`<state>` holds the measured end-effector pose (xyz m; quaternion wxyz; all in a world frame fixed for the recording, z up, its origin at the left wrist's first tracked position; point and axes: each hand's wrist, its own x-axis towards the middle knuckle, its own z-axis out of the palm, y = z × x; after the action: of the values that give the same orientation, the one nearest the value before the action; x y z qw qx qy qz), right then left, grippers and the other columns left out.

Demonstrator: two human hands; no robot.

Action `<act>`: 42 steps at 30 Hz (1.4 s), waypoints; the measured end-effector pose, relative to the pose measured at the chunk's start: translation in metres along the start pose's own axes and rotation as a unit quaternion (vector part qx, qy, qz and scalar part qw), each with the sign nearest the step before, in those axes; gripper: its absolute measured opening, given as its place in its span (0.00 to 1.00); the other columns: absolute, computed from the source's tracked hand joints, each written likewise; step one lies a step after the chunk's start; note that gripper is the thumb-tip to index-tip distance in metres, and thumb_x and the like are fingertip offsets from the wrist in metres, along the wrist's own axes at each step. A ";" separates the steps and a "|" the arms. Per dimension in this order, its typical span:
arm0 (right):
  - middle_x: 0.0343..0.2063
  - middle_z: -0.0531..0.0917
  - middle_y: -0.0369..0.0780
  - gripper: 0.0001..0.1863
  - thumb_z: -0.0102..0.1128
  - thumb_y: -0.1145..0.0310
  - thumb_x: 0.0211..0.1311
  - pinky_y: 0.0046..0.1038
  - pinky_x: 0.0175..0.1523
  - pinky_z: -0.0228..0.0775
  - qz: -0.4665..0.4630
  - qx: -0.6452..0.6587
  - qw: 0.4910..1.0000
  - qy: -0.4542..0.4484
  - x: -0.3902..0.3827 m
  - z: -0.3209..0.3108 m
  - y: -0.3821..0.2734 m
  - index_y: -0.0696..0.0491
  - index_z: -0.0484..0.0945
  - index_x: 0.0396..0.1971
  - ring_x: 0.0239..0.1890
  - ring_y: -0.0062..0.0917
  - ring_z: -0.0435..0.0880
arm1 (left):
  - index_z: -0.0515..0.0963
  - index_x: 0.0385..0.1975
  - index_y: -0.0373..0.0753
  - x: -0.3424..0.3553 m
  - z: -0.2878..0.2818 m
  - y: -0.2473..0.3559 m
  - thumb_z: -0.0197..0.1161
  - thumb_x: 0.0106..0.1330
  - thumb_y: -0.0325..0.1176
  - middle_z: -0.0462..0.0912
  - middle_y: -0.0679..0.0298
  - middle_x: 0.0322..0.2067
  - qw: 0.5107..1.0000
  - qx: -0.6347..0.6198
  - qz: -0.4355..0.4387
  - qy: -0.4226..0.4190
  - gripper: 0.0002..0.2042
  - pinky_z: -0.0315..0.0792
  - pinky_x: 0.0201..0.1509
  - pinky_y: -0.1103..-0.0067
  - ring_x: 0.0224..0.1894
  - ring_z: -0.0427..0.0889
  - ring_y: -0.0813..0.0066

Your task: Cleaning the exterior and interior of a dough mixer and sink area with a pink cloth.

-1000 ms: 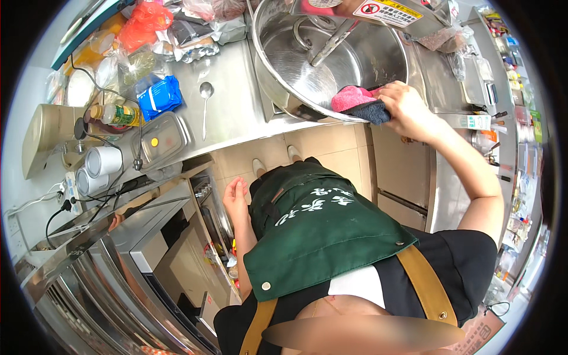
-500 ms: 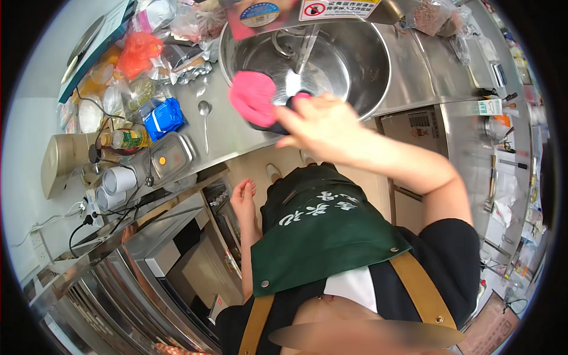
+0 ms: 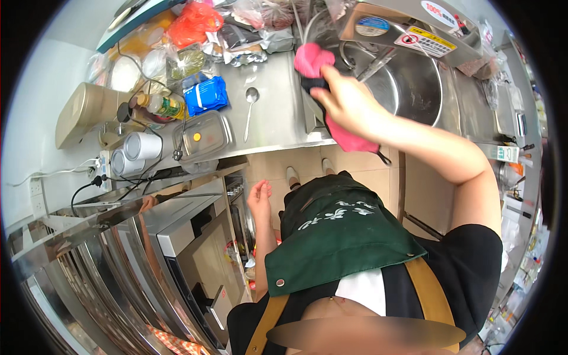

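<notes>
Grips the pink-and-dark cloth (image 3: 315,58) near its middle with the right hand (image 3: 349,102), closed over the dark part. Holds the left hand (image 3: 259,199) low beside the apron (image 3: 343,236), half-curled and empty. Has the cloth at the near left side of the steel bowl (image 3: 425,89), with one end dangling past the counter's (image 3: 278,115) front edge. Cannot tell contact with the rim. Risks snagging the dark loop (image 3: 384,158) on that edge through the slack below the grip. Could catch cloth on the metal rod (image 3: 377,65), or bump knuckles on the mixer head (image 3: 408,29), by reaching too deep. Might flick the spoon (image 3: 252,96) aside with a wide leftward sweep.
</notes>
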<state>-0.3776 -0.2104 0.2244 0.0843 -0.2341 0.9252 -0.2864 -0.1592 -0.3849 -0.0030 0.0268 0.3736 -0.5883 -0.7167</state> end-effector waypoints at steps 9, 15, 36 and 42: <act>0.32 0.73 0.39 0.21 0.53 0.61 0.52 0.22 0.34 0.65 0.199 0.440 0.818 0.312 0.115 0.027 0.047 0.61 0.65 0.39 0.30 0.21 0.71 | 0.70 0.37 0.31 0.006 -0.027 0.002 0.50 0.59 0.29 0.75 0.58 0.36 0.998 -0.028 0.014 0.055 0.10 0.69 0.38 0.82 0.36 0.75 0.75; 0.35 0.74 0.39 0.27 0.34 0.50 0.58 0.24 0.42 0.62 0.238 0.421 0.774 0.409 0.153 0.030 0.087 0.62 0.67 0.40 0.35 0.22 0.72 | 0.70 0.37 0.31 -0.001 -0.034 0.003 0.50 0.59 0.29 0.75 0.58 0.36 0.998 -0.023 0.010 0.051 0.10 0.69 0.38 0.81 0.36 0.75 0.74; 0.32 0.75 0.48 0.22 0.45 0.62 0.50 0.27 0.40 0.63 0.239 0.391 0.858 0.232 0.161 0.022 0.081 0.67 0.67 0.36 0.34 0.29 0.73 | 0.70 0.38 0.31 -0.012 -0.028 0.014 0.50 0.59 0.30 0.75 0.58 0.36 0.996 -0.036 0.038 0.070 0.11 0.69 0.38 0.82 0.36 0.74 0.75; 0.34 0.74 0.45 0.19 0.43 0.67 0.51 0.23 0.44 0.60 0.109 0.272 0.941 0.170 0.068 0.021 0.028 0.63 0.65 0.42 0.37 0.25 0.71 | 0.70 0.38 0.31 -0.033 -0.038 -0.018 0.50 0.59 0.30 0.75 0.58 0.36 0.996 -0.021 -0.010 0.089 0.11 0.69 0.38 0.82 0.35 0.75 0.74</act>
<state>-0.4421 -0.2329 0.1898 0.0166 -0.0477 0.8327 -0.5515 -0.1071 -0.3952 -0.0030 0.0801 0.4414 -0.5644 -0.6930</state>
